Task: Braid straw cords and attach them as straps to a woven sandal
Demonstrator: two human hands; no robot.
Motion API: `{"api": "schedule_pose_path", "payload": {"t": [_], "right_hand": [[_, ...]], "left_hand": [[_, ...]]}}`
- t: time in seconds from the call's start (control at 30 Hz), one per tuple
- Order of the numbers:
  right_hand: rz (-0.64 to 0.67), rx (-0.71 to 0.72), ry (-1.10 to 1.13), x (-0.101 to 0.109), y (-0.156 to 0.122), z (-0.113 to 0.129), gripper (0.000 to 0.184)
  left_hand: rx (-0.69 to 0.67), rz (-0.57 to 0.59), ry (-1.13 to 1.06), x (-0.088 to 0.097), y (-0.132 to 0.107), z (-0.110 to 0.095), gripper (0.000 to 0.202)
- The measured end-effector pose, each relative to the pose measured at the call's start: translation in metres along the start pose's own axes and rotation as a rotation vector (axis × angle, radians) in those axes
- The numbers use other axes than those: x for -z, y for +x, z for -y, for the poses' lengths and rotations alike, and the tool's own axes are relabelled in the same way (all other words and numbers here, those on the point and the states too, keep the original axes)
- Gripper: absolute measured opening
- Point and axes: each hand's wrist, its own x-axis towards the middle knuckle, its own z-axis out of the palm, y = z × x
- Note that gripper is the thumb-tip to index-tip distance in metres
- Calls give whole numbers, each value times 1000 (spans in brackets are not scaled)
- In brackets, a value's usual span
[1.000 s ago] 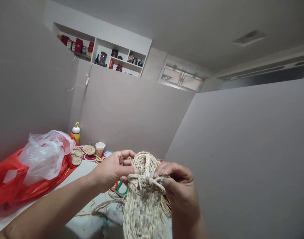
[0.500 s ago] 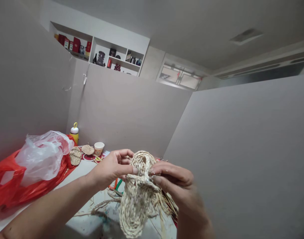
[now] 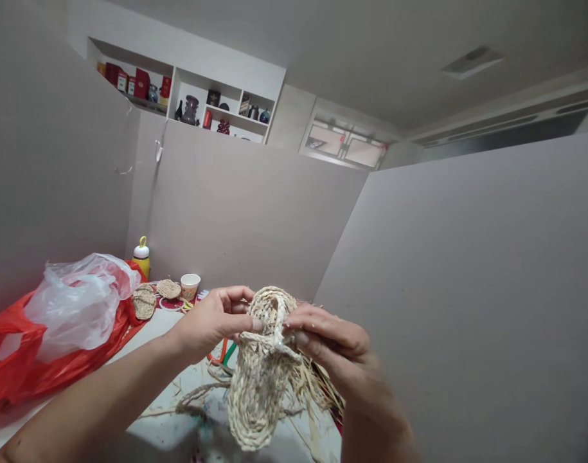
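A pale braided straw piece, shaped like a small slipper (image 3: 258, 392), is held up over the table between both hands. My left hand (image 3: 221, 321) grips its upper left rim, the thumb on the near side and the fingers behind. At the upper right, the fingers and thumb of my right hand (image 3: 339, 344) pinch the end of a braid strip (image 3: 279, 328) that crosses the opening. Whitish shiny bits show on that strip and on the right fingertips. Loose straw strands (image 3: 317, 386) lie below and behind the right hand.
Orange- and green-handled scissors (image 3: 223, 354) and a brown cord (image 3: 202, 392) lie on the white table (image 3: 163, 328). Red and clear plastic bags (image 3: 76, 308), woven discs (image 3: 144, 301), a paper cup (image 3: 190, 285) and a yellow bottle (image 3: 141, 257) stand left. Grey partitions (image 3: 245, 206) enclose the table.
The straw piece and both hands appear slightly further left and up, along with a small shift of the whole view. The right fingers have straightened a little along the braid strip.
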Motion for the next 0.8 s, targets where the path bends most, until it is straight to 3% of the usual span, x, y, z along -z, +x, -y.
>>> {"api": "schedule_pose_path", "payload": {"t": [0.13,0.33,0.53,0.8], "right_hand": [[-4,28,-47,-2,-1,0,22],[-196,-147,-56,-16,-1,6,10],[-258,-2,-237,-20,-1,6,6],[-242,4,-230,-22,2,7,9]], "left_hand": [[-25,33,-4,1,1,3,30],[-76,-9,15,-2,-1,3,22],[-93,11,12,-2,-2,3,22],[-26,131,-3,-4,0,0,40]]}}
